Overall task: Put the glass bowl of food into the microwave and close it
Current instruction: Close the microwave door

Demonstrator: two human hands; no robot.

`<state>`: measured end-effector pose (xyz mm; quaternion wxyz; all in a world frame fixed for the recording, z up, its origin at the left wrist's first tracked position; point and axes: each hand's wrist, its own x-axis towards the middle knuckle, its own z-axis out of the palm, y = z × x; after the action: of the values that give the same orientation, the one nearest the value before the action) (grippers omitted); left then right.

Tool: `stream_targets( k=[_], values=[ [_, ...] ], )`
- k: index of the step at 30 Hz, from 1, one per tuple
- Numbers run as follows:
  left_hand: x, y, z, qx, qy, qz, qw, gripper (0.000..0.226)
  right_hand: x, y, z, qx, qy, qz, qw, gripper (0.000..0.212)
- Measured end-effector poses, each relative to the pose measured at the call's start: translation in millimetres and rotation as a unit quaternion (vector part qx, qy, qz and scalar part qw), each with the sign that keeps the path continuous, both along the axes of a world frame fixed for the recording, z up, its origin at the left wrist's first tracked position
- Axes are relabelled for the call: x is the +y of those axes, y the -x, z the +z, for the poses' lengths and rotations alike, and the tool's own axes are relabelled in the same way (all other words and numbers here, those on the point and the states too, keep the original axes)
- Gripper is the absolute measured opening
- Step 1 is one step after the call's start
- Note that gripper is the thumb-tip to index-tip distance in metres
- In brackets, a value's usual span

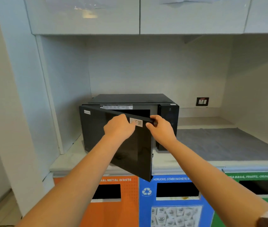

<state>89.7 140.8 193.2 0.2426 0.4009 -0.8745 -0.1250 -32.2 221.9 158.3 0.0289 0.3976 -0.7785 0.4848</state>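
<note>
A black microwave (168, 115) stands on the counter against the back wall. Its door (134, 154) hangs partly ajar, swung out toward me on its left hinge. My right hand (158, 127) grips the door's upper right corner, thumb in front and fingers behind the edge. My left hand (119, 126) rests flat against the door's outer face near the top, next to a white sticker (136, 122). The door hides most of the cavity, and no glass bowl shows in this view.
A grey mat (225, 143) covers the counter right of the microwave. A wall socket (202, 101) sits behind. White cabinets (138, 15) hang overhead. Below the counter are orange (113, 210), blue (175, 181) and green (244, 210) waste bins.
</note>
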Motion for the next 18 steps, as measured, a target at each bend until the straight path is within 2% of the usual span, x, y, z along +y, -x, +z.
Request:
stream_targets(
  k=[8, 13, 18],
  values=[
    [-39.6, 51.6, -1.9, -0.011, 0.021, -0.011, 1.0, 0.055, -41.5, 81.6, 9.3, 0.212, -0.135, -0.047, 0.967, 0.042],
    [-57.3, 85.2, -1.5, -0.035, 0.057, -0.012, 0.998, 0.061, -60.4, 125.7, 11.1, 0.272, -0.183, -0.056, 0.943, 0.043],
    [-72.7, 105.4, -4.5, -0.051, 0.055, 0.001, 0.997, 0.061, -77.9, 159.3, 14.5, 0.279, -0.213, -0.022, 0.936, 0.042]
  ],
)
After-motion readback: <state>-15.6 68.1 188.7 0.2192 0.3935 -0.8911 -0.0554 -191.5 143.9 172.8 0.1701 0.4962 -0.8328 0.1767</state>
